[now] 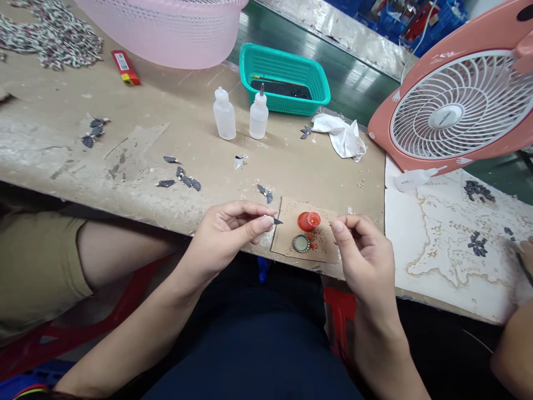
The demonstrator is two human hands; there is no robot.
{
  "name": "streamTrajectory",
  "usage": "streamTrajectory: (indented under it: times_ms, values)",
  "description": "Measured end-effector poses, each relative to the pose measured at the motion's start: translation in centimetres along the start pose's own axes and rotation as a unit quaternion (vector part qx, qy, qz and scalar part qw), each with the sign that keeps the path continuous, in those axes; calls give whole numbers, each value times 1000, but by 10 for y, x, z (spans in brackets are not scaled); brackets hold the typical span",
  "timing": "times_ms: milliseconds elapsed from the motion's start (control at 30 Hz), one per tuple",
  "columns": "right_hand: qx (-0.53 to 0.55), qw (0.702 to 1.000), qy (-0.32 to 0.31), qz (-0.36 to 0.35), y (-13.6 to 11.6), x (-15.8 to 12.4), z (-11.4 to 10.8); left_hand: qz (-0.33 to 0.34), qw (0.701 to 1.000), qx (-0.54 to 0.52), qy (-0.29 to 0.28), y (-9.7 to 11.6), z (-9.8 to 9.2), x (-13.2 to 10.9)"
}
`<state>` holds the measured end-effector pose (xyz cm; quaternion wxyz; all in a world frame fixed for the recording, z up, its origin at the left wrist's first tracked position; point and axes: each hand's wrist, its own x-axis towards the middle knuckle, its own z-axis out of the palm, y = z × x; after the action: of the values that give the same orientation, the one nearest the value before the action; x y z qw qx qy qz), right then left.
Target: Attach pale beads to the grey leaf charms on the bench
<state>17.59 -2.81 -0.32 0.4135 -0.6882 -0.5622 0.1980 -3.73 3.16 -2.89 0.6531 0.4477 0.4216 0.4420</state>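
Observation:
My left hand (233, 230) pinches a small dark grey leaf-shaped piece (277, 221), its tip sticking out past the thumb. Across from it, my right hand (364, 250) is closed in a pinch; a tiny pale bit shows at the fingertips, too small to name. Between the hands a piece of brown cardboard (287, 244) lies at the table edge. On it are a small red cup (308, 221) and a bottle cap (301, 243) turned hollow side up, with red drops beside it. Two similar dark pieces (265, 193) lie just beyond my left hand.
Two squeeze bottles (225, 116) stand before a green basket (287, 105). Behind are a pink basket (175, 33), a red-yellow box (125, 68) and a white cloth (343, 136). A pink fan (449, 111) stands right. Other people sit on both sides, a hand (528, 255) at right.

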Motion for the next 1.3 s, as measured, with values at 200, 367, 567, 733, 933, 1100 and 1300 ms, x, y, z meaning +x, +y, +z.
streamTrajectory:
  times_ms: [200,367,567,733,933,1100,1300]
  values:
    - [127,991,-6,51,-4,-10,-1,-7,998,-38,-46,-1,15,-12]
    - [-117,993,-28,-12,11,-14,1,-11,999,-34,-40,-1,20,-14]
    - [-346,935,-54,-62,29,-20,3,-20,999,-28,-33,-1,22,-16]
    - [-108,993,-15,-47,9,-23,-8,-29,998,-23,-45,4,28,-21]
    - [103,994,36,-9,-30,-36,-8,-25,997,-20,-68,8,36,-30]
    - [141,990,26,-22,-34,-42,2,-26,994,-27,-103,10,42,-34]
    - [129,991,25,-28,-28,-46,5,-23,994,-38,-102,9,45,-34]
